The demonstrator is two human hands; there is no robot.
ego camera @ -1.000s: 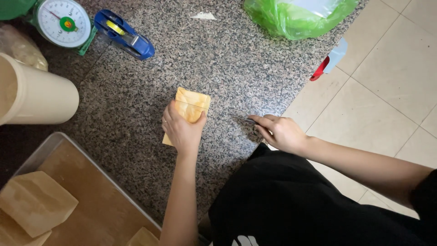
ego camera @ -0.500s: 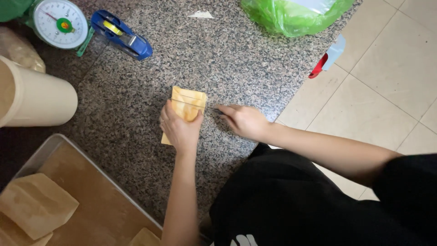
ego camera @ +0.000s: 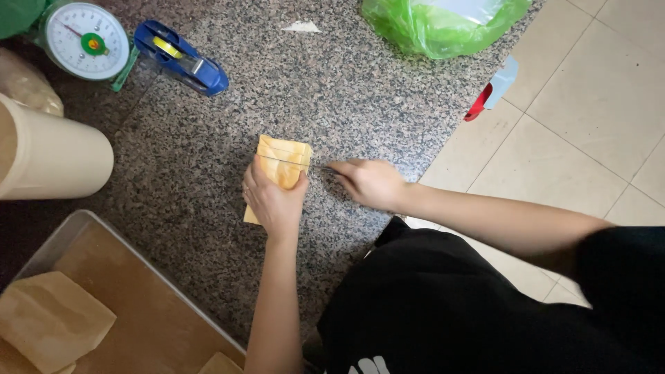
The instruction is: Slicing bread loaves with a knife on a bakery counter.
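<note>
Observed near the middle of the speckled granite floor slab (ego camera: 332, 90): small tan paper pouch (ego camera: 282, 163) lying flat, pinned under the left hand (ego camera: 273, 201), fingers spread over its lower half, not clenched. Right hand (ego camera: 367, 183) just beside the pouch's right edge, fingertips pinched on the end of a thin clear strip, probably tape (ego camera: 305, 163), drawn taut across the pouch's upper part. Toward the far left corner of the slab: green-rimmed dial scale (ego camera: 84, 40), with a blue tape dispenser (ego camera: 181, 57) just to its right. At the far edge: bulging green plastic bag (ego camera: 443, 24). Along the left edge: large cream roll (ego camera: 52, 159) lying on its side. At the near left corner: metal tray (ego camera: 131, 291) holding brown paper bags (ego camera: 52, 322). Red-and-blue object (ego camera: 490, 91) at the slab's right edge, kind not discernible.
</note>
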